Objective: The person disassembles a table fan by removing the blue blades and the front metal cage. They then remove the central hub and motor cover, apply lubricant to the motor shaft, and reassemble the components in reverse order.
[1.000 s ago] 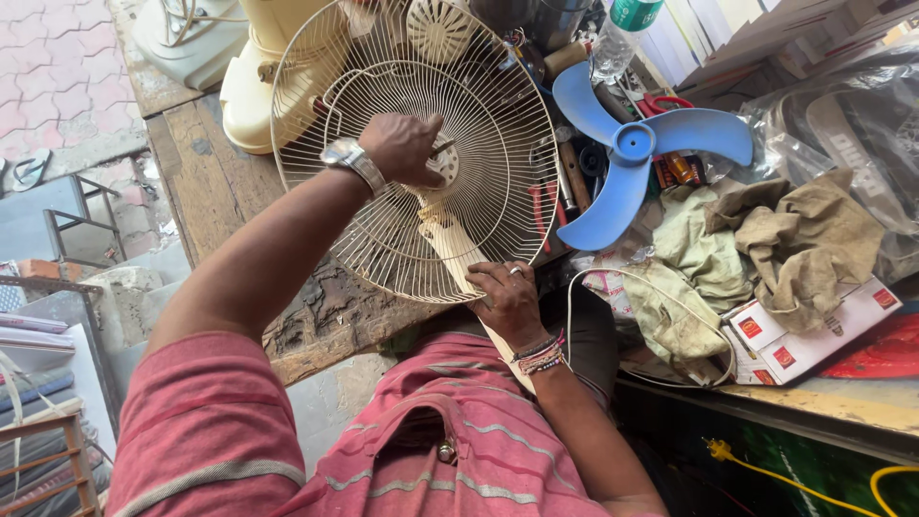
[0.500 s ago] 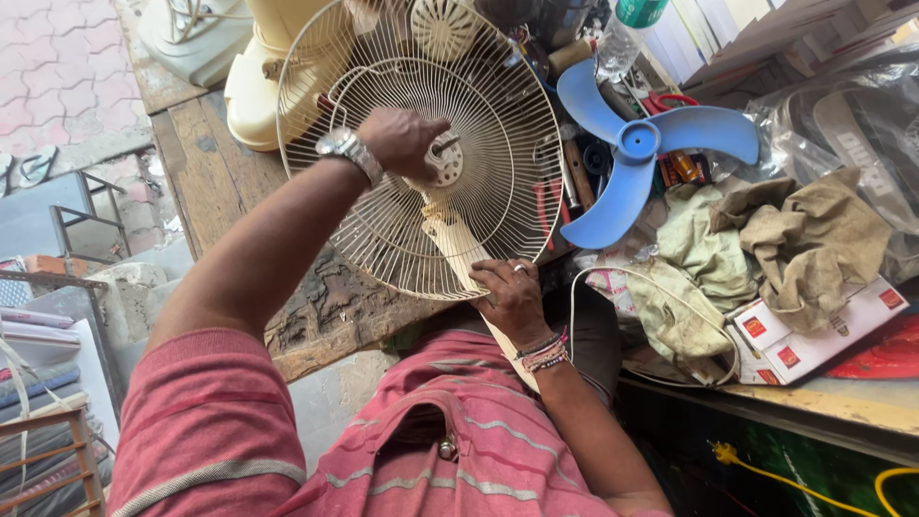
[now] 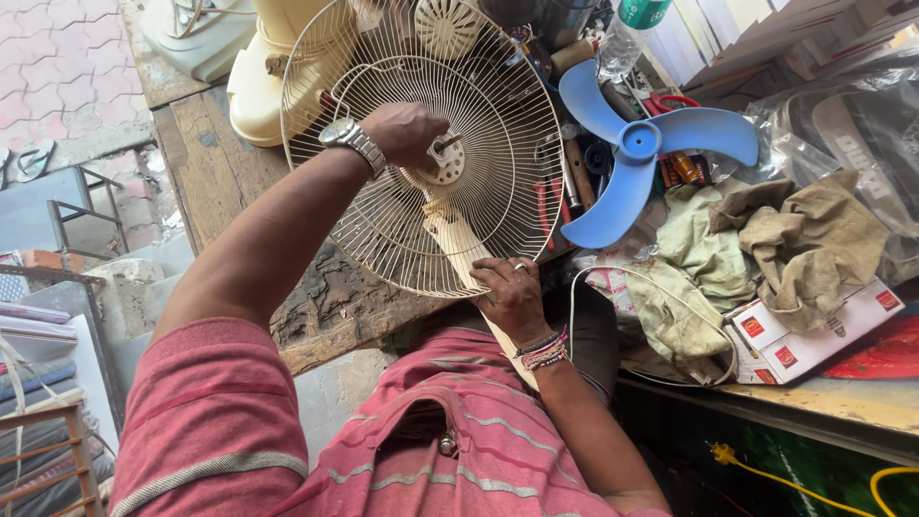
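Observation:
A cream wire fan guard (image 3: 498, 124) lies tilted over the wooden workbench (image 3: 206, 172), still fixed to the fan's cream neck (image 3: 458, 249). My left hand (image 3: 407, 129), with a metal watch on the wrist, rests on the guard's centre hub, fingers curled around it. My right hand (image 3: 512, 297), with bead bracelets on the wrist, grips the cream neck just below the guard's lower rim. A blue three-blade fan propeller (image 3: 639, 144) lies on the bench to the right of the guard.
Crumpled rags (image 3: 756, 249) and a small white and red box (image 3: 814, 330) lie at the right. A white cable (image 3: 584, 316) loops by my right hand. A cream fan base (image 3: 263, 77), a plastic bottle (image 3: 627, 33) and hand tools (image 3: 574, 172) crowd the back.
The view has shifted slightly. My left hand has stayed on the guard's hub and my right hand has kept its grip on the neck.

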